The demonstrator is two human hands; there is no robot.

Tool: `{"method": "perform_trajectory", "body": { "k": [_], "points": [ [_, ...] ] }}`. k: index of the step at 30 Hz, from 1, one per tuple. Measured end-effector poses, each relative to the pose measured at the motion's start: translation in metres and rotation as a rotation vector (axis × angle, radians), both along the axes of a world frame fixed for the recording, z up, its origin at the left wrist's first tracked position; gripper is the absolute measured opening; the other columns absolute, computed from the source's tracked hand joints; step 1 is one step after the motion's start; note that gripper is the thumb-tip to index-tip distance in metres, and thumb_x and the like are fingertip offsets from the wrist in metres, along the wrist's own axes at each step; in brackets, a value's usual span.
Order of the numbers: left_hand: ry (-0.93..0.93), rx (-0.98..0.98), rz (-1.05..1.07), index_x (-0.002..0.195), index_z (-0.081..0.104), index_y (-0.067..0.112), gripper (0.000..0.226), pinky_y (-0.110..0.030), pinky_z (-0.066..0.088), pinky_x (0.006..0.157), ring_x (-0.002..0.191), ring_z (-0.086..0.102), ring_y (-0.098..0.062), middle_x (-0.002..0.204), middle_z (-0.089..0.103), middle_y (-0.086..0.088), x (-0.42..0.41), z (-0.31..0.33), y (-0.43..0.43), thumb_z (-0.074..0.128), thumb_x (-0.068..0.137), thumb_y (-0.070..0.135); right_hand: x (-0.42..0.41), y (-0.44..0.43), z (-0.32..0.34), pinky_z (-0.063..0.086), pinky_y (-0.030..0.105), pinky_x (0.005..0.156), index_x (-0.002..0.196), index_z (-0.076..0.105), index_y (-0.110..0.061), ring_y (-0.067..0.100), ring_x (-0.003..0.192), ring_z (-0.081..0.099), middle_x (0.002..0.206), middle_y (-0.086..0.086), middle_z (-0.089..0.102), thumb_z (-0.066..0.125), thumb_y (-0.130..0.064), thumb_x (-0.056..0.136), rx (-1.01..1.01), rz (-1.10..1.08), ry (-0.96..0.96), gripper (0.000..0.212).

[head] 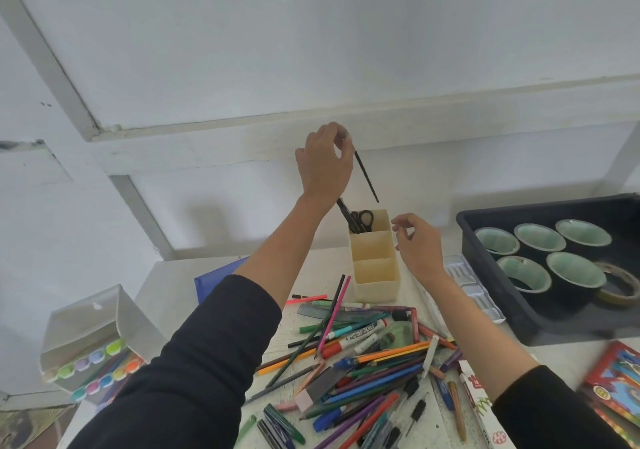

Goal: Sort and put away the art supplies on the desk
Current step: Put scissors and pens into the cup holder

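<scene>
Pinching a black stick (366,176), the left hand (325,161) holds it over the organiser (375,287). The right hand (419,244) hovers alongside, fingers loose. Next, probably: lower it into a slot.

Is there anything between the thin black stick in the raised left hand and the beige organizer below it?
Nothing visible. The thin black stick, pinched by the left hand, hangs in open air above the beige organizer. Scissors occupy its far compartment; the other two look empty. The right hand is beside it, not over it.

Black long sleeves (194,362), forearms bare.
</scene>
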State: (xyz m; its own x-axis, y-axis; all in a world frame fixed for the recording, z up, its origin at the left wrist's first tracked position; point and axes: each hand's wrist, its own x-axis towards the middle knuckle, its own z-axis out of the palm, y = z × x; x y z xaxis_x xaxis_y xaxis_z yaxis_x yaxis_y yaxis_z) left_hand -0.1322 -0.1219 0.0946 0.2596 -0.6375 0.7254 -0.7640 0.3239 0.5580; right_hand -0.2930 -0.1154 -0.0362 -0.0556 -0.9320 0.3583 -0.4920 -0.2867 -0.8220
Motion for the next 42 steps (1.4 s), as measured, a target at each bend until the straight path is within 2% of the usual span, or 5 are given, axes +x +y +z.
{"method": "perform_trajectory", "body": {
  "k": [14,21,28,37,42],
  "points": [
    [-0.249,0.637,-0.035,0.121,0.060,0.027,0.037,-0.038,0.029,0.094,0.126,0.028,-0.023,0.132,0.038,-0.001,0.002,-0.058,-0.004,0.064,0.085,0.031,-0.002,0.016,-0.006,0.053,0.032,0.070,0.095,0.062,-0.020,0.017,0.068,0.059,0.086,-0.005,0.063,0.051,-0.005,0.092,0.039,0.037,0.003,0.018],
    [-0.051,0.423,0.035,0.110,0.064,0.026,0.032,-0.031,0.031,0.082,0.113,0.038,-0.018,0.121,0.045,0.001,0.045,-0.079,0.044,0.058,0.082,0.012,0.017,0.056,-0.038,0.049,0.024,0.063,0.086,0.062,-0.022,0.006,0.061,0.056,0.076,-0.007,0.063,0.051,-0.006,0.091,0.215,0.266,0.076,0.020],
    [0.136,0.618,-0.012,0.082,0.066,0.019,0.024,-0.031,0.044,0.087,0.100,0.055,-0.021,0.102,0.057,-0.002,0.100,-0.142,0.125,0.058,0.082,-0.004,0.029,0.074,-0.058,0.048,0.022,0.080,0.089,0.067,-0.019,0.007,0.085,0.059,0.091,-0.004,0.066,0.057,-0.010,0.089,0.340,0.584,0.450,0.013],
    [-0.094,0.943,-0.237,0.079,0.065,0.043,0.007,-0.043,0.033,0.097,0.108,0.038,-0.012,0.104,0.048,0.016,0.088,-0.196,0.189,0.072,0.076,0.042,0.044,0.087,-0.061,0.048,0.028,0.072,0.100,0.068,-0.028,0.013,0.089,0.057,0.098,-0.006,0.056,0.062,-0.022,0.087,0.276,0.657,0.863,0.015],
    [-0.471,1.061,-0.230,0.101,0.068,0.036,0.052,-0.036,0.024,0.090,0.108,0.028,-0.012,0.111,0.041,0.010,0.067,-0.202,0.202,0.068,0.063,0.071,0.046,0.091,-0.066,0.047,0.031,0.076,0.110,0.068,-0.034,0.016,0.100,0.060,0.116,-0.006,0.055,0.062,-0.026,0.087,0.227,0.607,0.921,0.024]
  ]
}}
